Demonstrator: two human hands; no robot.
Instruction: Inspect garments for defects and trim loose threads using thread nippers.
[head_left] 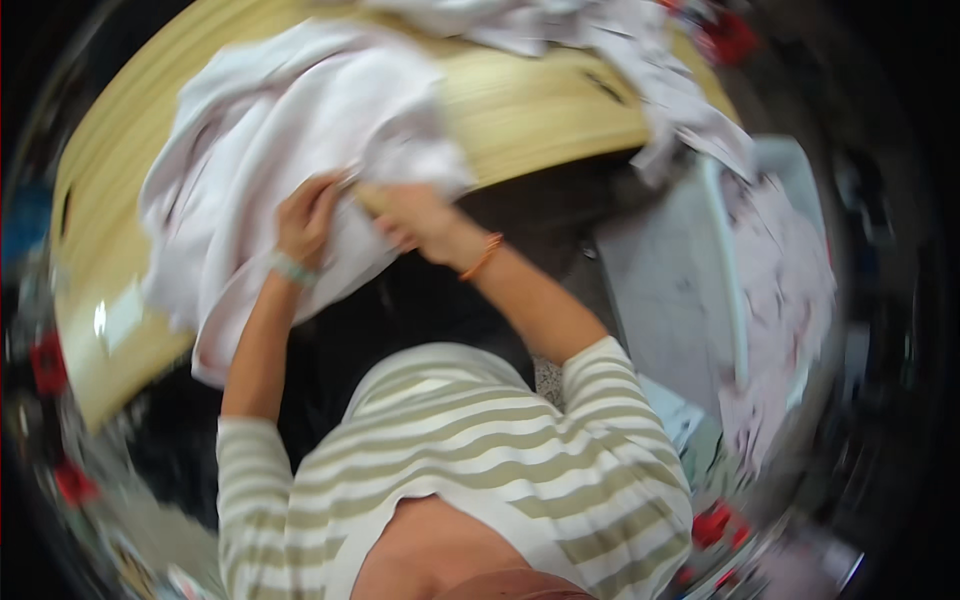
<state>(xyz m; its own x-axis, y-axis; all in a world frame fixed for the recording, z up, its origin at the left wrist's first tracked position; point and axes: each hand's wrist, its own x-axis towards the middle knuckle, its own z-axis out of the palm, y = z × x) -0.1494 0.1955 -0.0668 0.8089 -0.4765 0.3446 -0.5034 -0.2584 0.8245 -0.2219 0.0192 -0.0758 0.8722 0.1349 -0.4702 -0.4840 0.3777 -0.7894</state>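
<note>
The person stands at the near edge of a pale wooden table [540, 110]. The whole frame is blurred, so fine detail is limited.

1. Left hand [305, 220]: closed on a white cloth [270, 130], fingers curled into the fabric at its near hem. A pale green band sits on that wrist.

2. Right hand [415, 218]: just beside the left hand, at its 3 o'clock. It pinches the same hem; the fingers are bunched narrow around a fold. An orange band [482, 257] circles the wrist.

3. Cloth: lies on the left half of the table, at 12 o'clock from both hands. It is crumpled, with loose folds. Its lower left part hangs over the table edge, toward 7 o'clock.

4. Other items: more pale cloth [560, 30] is heaped at the far side of the table, at 1 o'clock. At 3 o'clock, well apart from the hands, a light grey bin [680, 290] stands on the floor with printed pale cloth [790, 290] draped over its rim.

5. Progress, as a judgement: the work on the cloth appears to be at an early stage. Both hands have the hem gathered at one point, but the cloth shows no flat panel or squared fold. Spreading, smoothing and folding all seem yet to be done. The far heap and the cloth on the bin look unsorted as well. No finished stack can be made out anywhere in the frame.
</note>
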